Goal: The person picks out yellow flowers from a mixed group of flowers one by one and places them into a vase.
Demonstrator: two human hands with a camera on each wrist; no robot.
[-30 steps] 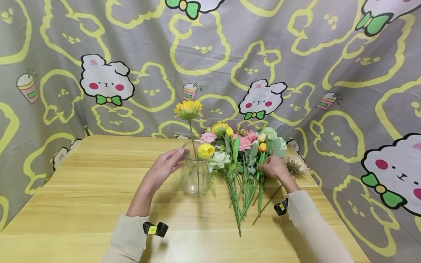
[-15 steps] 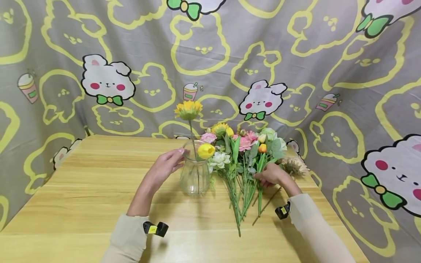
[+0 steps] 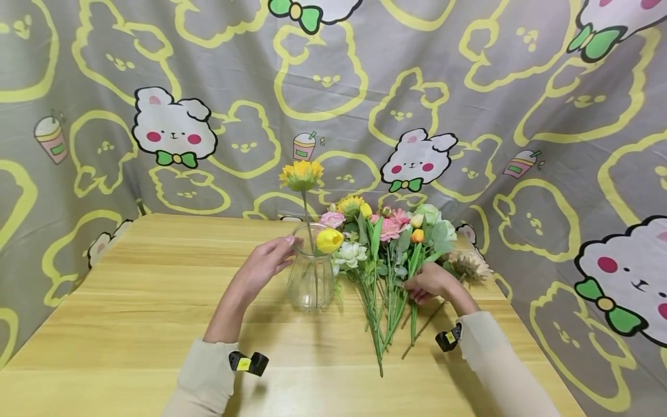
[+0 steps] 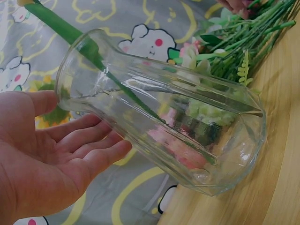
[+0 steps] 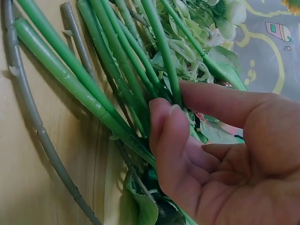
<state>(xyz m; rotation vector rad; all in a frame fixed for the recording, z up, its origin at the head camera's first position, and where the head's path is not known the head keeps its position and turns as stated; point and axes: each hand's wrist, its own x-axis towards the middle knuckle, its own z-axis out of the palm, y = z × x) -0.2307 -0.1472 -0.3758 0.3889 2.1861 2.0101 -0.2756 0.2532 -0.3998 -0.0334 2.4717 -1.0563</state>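
Note:
A clear ribbed glass vase [image 3: 311, 284] stands upright on the table, holding a yellow sunflower [image 3: 301, 175] and a yellow tulip [image 3: 329, 240]. At the vase's left side is my left hand [image 3: 267, 262]; in the left wrist view its thumb lies by the rim and the loosely extended fingers rest along the glass. To the right, my right hand [image 3: 433, 282] reaches into a spread pile of artificial flowers [image 3: 391, 229]. The right wrist view shows it pinching a green flower stem [image 5: 161, 47] between thumb and fingers, among other stems. The bloom on that stem is hidden.
The pile's stems [image 3: 380, 324] fan toward the table's front. A cream flower [image 3: 467, 265] lies at the right end, beyond the right hand. The wooden table [image 3: 130, 324] backs onto a grey curtain [image 3: 239, 63] with rabbit prints.
My right hand has moved down from the flower heads to the stems and its fingers have closed in. The left hand and the vase have stayed in place.

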